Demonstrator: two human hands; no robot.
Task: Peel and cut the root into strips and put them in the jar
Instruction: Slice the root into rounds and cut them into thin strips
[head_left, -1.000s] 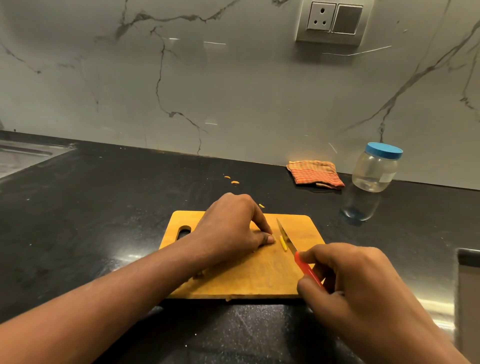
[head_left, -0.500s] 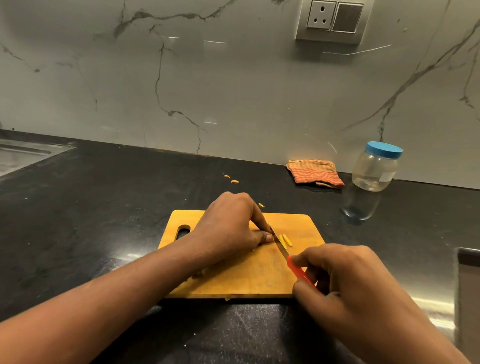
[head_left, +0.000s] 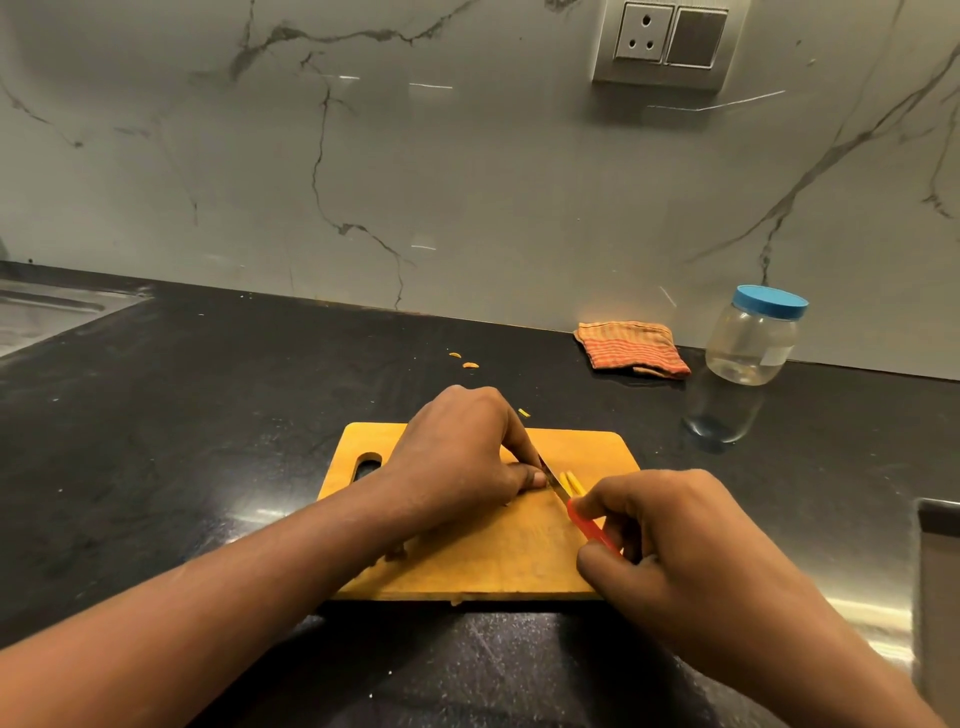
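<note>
Shifting left since a second ago, the knife (head_left: 582, 519) is now touching the left hand (head_left: 462, 452), whose curling fingers are hiding whatever they hold. The right hand (head_left: 691, 545) is gripping the red handle. Two yellow strips (head_left: 573, 483) are lying on the cutting board (head_left: 467, 561), pointing 11 to 5 o'clock. One jar (head_left: 748, 343) is standing at 2 o'clock.

readable text: none | jar (head_left: 748, 340) label (head_left: 774, 356): too blurred to read
</note>
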